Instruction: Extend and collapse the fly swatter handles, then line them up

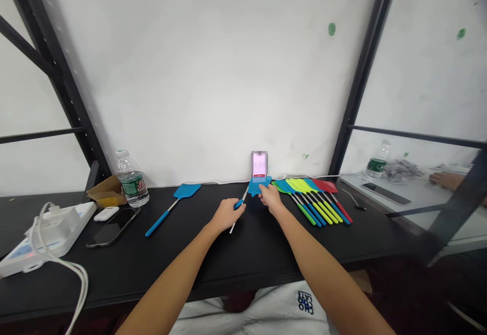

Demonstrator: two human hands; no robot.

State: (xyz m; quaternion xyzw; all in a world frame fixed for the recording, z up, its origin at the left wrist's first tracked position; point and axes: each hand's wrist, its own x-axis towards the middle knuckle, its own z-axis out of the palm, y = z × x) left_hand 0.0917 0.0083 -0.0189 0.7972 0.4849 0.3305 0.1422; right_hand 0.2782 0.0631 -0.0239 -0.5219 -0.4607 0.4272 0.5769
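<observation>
Left fingers (230,203) curl round blue grip (238,204); right fingers (263,190) pinch blue piece (254,186).

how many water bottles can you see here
2. One bottle stands on the black table, at the left beside the cardboard box; the other bottle stands on the white table at the right. No others show.
</observation>
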